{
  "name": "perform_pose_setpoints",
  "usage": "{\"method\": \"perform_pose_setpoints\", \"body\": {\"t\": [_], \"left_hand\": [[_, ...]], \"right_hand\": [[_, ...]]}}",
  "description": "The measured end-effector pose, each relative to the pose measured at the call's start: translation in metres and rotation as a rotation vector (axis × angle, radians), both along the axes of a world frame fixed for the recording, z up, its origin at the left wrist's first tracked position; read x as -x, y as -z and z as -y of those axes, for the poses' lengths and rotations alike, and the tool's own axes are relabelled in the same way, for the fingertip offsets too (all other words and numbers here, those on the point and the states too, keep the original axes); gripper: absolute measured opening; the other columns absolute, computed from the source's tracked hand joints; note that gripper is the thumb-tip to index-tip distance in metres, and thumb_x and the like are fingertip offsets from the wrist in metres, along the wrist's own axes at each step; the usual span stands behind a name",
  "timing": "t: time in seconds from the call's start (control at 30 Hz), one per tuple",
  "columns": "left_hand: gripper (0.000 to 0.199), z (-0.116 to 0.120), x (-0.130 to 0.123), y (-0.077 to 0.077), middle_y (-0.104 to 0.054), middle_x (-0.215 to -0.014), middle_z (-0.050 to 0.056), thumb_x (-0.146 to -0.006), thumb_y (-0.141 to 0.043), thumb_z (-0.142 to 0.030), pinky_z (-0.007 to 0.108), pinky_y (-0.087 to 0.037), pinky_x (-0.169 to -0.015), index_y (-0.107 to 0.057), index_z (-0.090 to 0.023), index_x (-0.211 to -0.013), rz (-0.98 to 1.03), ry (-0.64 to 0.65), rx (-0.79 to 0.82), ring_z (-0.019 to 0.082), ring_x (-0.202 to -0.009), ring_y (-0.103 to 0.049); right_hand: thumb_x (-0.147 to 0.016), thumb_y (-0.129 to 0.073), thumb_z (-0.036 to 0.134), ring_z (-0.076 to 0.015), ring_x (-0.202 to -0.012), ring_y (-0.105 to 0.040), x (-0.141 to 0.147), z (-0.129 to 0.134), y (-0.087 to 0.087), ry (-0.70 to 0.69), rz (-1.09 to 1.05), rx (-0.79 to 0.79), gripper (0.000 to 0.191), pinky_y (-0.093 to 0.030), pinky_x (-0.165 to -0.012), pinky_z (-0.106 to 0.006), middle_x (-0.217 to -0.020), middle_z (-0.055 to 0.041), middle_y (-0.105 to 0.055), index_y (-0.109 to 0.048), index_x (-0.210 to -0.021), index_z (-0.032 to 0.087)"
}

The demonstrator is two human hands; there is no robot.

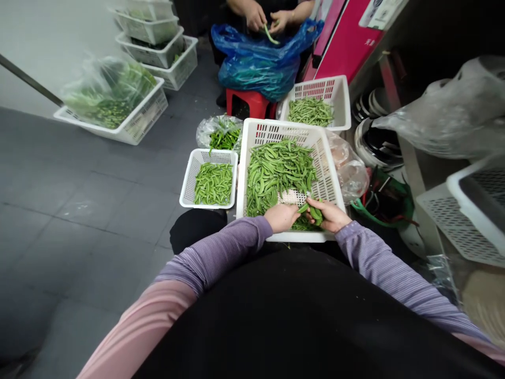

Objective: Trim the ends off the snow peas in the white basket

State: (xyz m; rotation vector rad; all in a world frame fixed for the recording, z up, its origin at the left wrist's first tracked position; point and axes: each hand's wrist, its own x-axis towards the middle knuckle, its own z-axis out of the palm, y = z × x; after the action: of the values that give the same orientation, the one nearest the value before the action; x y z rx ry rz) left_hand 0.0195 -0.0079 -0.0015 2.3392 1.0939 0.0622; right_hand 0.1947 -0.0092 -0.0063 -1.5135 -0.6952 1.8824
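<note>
Green pea pods [278,166] lie piled in a large white basket [335,181] in front of me. My left hand [282,217] is closed at the basket's near part, its fingertips pinching the end of a pod. Beside it, my right hand [329,214] is closed around several flat green pods [316,215]. The two hands nearly meet over the basket. Below them, thin green trimmings [303,225] lie at the near edge. To the left stands a smaller white basket [184,184] with green pods [213,183] in it.
Across from me, a person's hands [268,18] hold a long bean above a blue bag [260,63] on a red stool [248,101]. A white basket of beans [342,102] stands behind mine. Green peppers [224,138] lie in a clear bag. Baskets [148,118] stand left.
</note>
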Motion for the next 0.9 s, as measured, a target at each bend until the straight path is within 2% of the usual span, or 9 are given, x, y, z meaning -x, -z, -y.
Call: {"method": "perform_pose_setpoints", "body": {"t": [0.13, 0.27, 0.4, 0.57, 0.63, 0.7, 0.77, 0.83, 0.9], "left_hand": [[0.029, 0.009, 0.001, -0.001, -0.065, -0.094, 0.007, -0.089, -0.029, -0.025, 0.025, -0.046, -0.076, -0.056, -0.014, -0.093, 0.011, 0.082, -0.039, 0.015, -0.084, -0.061], [0.026, 0.014, 0.003, -0.008, -0.064, -0.096, 0.008, -0.088, -0.031, -0.020, 0.026, -0.047, -0.075, -0.055, -0.013, -0.095, -0.009, 0.142, -0.055, 0.016, -0.084, -0.061], [0.028, 0.015, 0.002, -0.014, -0.064, -0.092, 0.010, -0.087, -0.030, -0.024, 0.029, -0.048, -0.074, -0.054, -0.012, -0.096, -0.032, 0.128, -0.119, 0.018, -0.082, -0.062], [0.031, 0.010, 0.000, -0.010, -0.064, -0.087, 0.012, -0.086, -0.029, -0.024, 0.032, -0.049, -0.069, -0.055, -0.010, -0.094, -0.082, 0.138, -0.139, 0.021, -0.079, -0.063], [0.030, 0.010, -0.001, -0.009, -0.065, -0.086, 0.012, -0.085, -0.032, -0.024, 0.032, -0.049, -0.068, -0.056, -0.010, -0.094, -0.105, 0.166, -0.119, 0.022, -0.078, -0.063], [0.029, 0.009, -0.002, -0.010, -0.066, -0.085, 0.012, -0.083, -0.035, -0.025, 0.031, -0.049, -0.068, -0.059, -0.011, -0.092, -0.115, 0.205, -0.083, 0.021, -0.078, -0.063], [0.028, 0.004, 0.001, -0.014, -0.066, -0.083, 0.011, -0.081, -0.038, -0.026, 0.030, -0.049, -0.068, -0.061, -0.012, -0.087, -0.120, 0.208, -0.039, 0.021, -0.077, -0.063], [0.029, -0.008, 0.008, -0.018, -0.066, -0.082, 0.011, -0.081, -0.037, -0.026, 0.031, -0.048, -0.069, -0.062, -0.012, -0.086, -0.124, 0.106, -0.020, 0.021, -0.077, -0.062], [0.032, -0.023, 0.016, -0.020, -0.066, -0.084, 0.011, -0.084, -0.032, -0.023, 0.030, -0.047, -0.072, -0.061, -0.012, -0.089, -0.109, -0.093, -0.034, 0.020, -0.079, -0.062]], "right_hand": [[-0.065, -0.071, 0.028, -0.0082, -0.038, -0.044, 0.007, 0.011, -0.006, 0.090, 0.019, 0.007, 0.024, -0.034, -0.031, -0.019, -0.048, 0.0044, -0.049, -0.050, -0.064, 0.016], [-0.063, -0.072, 0.028, -0.0076, -0.035, -0.041, 0.011, 0.014, -0.011, 0.125, 0.128, -0.028, 0.025, -0.033, -0.028, -0.019, -0.045, 0.0048, -0.048, -0.050, -0.062, 0.016], [-0.060, -0.074, 0.029, -0.0075, -0.035, -0.041, 0.017, 0.012, -0.013, 0.150, 0.246, -0.088, 0.027, -0.030, -0.027, -0.019, -0.046, 0.0044, -0.048, -0.050, -0.061, 0.016], [-0.054, -0.076, 0.034, -0.0087, -0.038, -0.042, 0.025, 0.006, -0.012, 0.166, 0.431, -0.145, 0.033, -0.031, -0.031, -0.021, -0.050, 0.0043, -0.051, -0.052, -0.068, 0.017], [-0.054, -0.075, 0.037, -0.0085, -0.037, -0.038, 0.027, 0.003, -0.013, 0.086, 0.573, -0.209, 0.035, -0.028, -0.034, -0.022, -0.045, 0.0066, -0.047, -0.054, -0.073, 0.017], [-0.054, -0.074, 0.040, -0.0076, -0.036, -0.032, 0.026, 0.001, -0.016, -0.106, 0.721, -0.300, 0.033, -0.024, -0.037, -0.022, -0.039, 0.0091, -0.038, -0.057, -0.072, 0.017], [-0.056, -0.072, 0.042, -0.0072, -0.038, -0.030, 0.022, -0.002, -0.020, -0.327, 0.762, -0.363, 0.031, -0.023, -0.040, -0.023, -0.038, 0.0091, -0.035, -0.059, -0.068, 0.016], [-0.055, -0.072, 0.044, -0.0077, -0.043, -0.036, 0.014, -0.004, -0.024, -0.454, 0.669, -0.368, 0.032, -0.029, -0.045, -0.022, -0.044, 0.0069, -0.044, -0.059, -0.065, 0.016], [-0.052, -0.074, 0.044, -0.0093, -0.051, -0.045, 0.005, -0.004, -0.025, -0.495, 0.502, -0.307, 0.034, -0.035, -0.052, -0.022, -0.054, 0.0038, -0.053, -0.058, -0.063, 0.016]]}}
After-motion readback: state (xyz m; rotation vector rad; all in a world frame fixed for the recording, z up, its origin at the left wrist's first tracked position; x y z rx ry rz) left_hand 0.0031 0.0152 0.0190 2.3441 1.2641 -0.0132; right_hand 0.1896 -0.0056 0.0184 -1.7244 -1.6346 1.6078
